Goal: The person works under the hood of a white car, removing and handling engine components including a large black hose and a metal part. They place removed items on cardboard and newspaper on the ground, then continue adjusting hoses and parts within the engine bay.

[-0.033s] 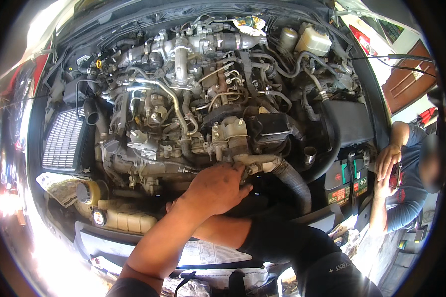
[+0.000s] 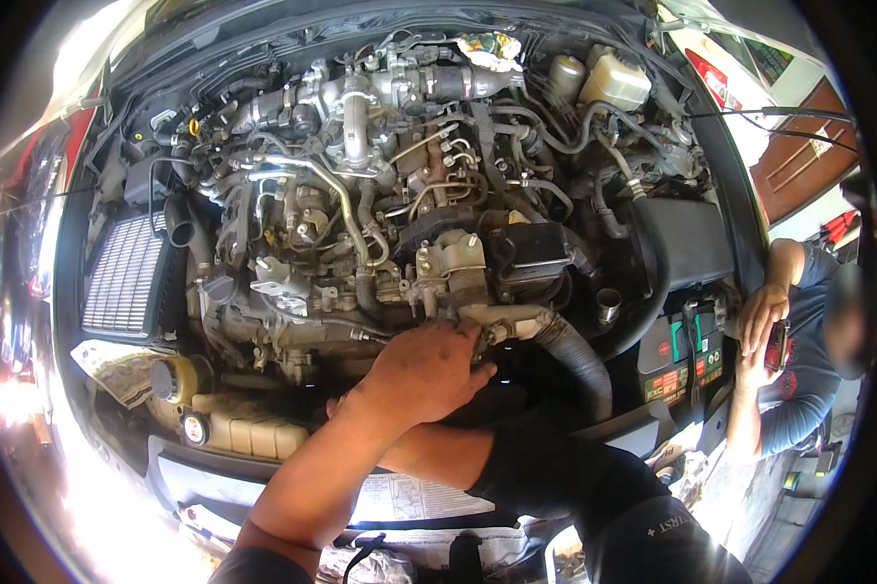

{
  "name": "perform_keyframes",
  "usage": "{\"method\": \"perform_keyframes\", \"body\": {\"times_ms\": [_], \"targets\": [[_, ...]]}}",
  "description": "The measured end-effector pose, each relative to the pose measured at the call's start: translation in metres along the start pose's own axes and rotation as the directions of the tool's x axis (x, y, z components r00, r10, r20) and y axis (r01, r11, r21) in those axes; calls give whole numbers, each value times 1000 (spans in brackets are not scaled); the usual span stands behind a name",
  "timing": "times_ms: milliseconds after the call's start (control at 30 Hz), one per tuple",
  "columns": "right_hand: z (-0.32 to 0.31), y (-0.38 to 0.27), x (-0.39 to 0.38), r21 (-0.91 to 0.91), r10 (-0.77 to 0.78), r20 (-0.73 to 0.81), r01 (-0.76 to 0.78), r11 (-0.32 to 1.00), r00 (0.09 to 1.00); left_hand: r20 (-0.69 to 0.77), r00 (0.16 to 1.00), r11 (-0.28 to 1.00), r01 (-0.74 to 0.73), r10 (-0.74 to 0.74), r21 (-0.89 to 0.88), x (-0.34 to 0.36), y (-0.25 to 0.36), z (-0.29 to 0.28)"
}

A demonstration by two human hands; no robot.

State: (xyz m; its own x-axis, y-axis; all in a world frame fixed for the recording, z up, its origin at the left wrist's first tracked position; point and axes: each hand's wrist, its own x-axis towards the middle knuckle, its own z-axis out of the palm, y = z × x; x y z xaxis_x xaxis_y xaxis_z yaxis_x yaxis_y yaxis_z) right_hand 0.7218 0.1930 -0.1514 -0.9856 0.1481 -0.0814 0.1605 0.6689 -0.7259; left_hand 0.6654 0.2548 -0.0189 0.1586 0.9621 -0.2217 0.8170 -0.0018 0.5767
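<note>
My left hand [image 2: 424, 370] reaches over my crossed right arm to a metal pipe elbow [image 2: 506, 321] at the engine's front, its fingers curled round a small part beside that elbow that I cannot make out. A ribbed hose [image 2: 584, 375] runs down from the elbow. My right hand [image 2: 335, 407] is mostly hidden behind my left forearm, low in the dark gap near a cream reservoir [image 2: 249, 428]. Above my left hand sits a bolted metal housing [image 2: 453, 263].
An uncovered air filter [image 2: 122, 277] lies at the left, a battery [image 2: 672, 355] and black box [image 2: 686, 243] at the right. Another person [image 2: 798, 389] leans on the right fender, both hands round a dark object [image 2: 777, 346]. Paper sheets [image 2: 409, 496] cover the front edge.
</note>
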Motion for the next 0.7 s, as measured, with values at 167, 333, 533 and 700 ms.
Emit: {"method": "perform_keyframes", "body": {"times_ms": [167,333,533,700], "targets": [[0,0,1,-1,-2,-2,2,1000,1000,-7,1000,1000,-5,5,6,-1,0,1],[-2,3,4,-7,-7,-5,7,1000,1000,-26,1000,1000,4,-4,15,2,-1,-1],[-6,6,6,-9,-12,0,12,1000,1000,-29,1000,1000,-2,3,31,2,-3,-1],[-10,12,6,-16,-6,3,6,1000,1000,-58,998,999,-23,25,26,1,-5,2]]}}
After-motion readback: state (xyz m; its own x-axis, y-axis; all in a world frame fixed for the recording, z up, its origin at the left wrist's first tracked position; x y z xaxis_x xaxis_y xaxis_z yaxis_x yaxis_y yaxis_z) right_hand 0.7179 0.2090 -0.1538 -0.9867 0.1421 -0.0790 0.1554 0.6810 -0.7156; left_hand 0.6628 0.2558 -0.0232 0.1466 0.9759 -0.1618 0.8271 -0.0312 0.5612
